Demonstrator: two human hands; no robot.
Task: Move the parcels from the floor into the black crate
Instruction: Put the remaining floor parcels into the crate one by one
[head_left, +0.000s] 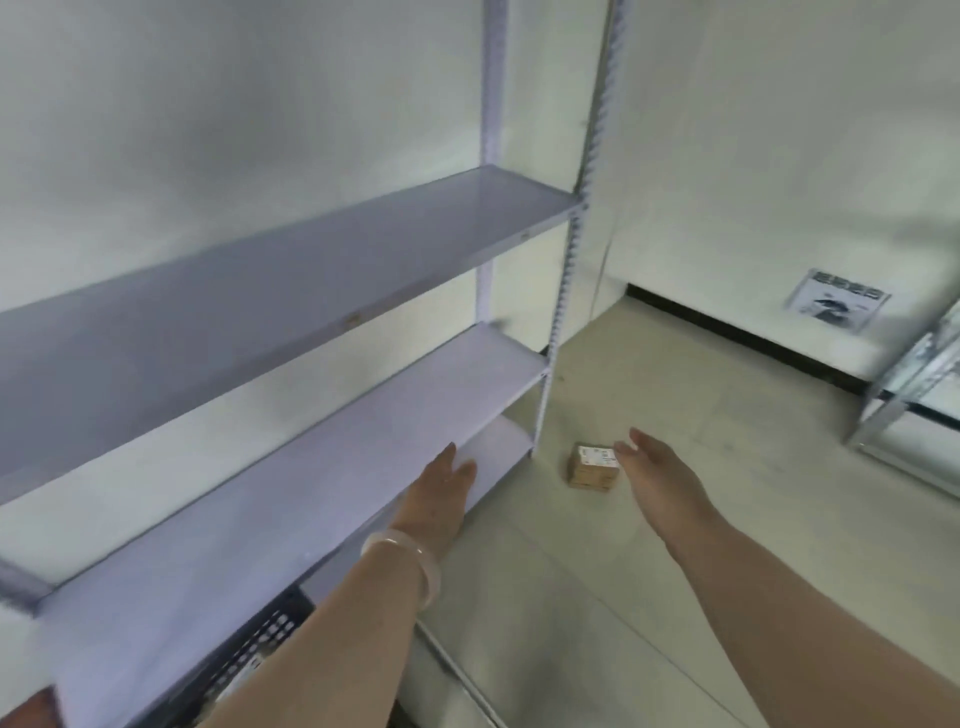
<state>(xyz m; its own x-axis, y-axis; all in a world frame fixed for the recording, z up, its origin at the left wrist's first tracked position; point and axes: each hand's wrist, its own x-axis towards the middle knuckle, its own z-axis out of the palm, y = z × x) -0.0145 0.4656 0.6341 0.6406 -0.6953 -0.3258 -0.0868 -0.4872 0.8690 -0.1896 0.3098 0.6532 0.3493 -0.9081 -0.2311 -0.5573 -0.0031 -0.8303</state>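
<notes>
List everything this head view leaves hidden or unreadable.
All in the head view:
The black crate: mostly hidden by the lower shelf and the left forearm; contents unclear.
Label on the parcel: too small and blurred to read.
The wall poster: motion-blurred, illegible.
The second rack: cut off by the right edge.

Both hands reach empty toward the parcel (594, 465); crate (249, 652) under shelf (311, 483).

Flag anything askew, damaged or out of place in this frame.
A printed sheet is stuck unusually low on the right-hand wall and hangs tilted; its print is too blurred to read. The small brown parcel on the floor is expected for this task. No spill or damage shows.
</notes>
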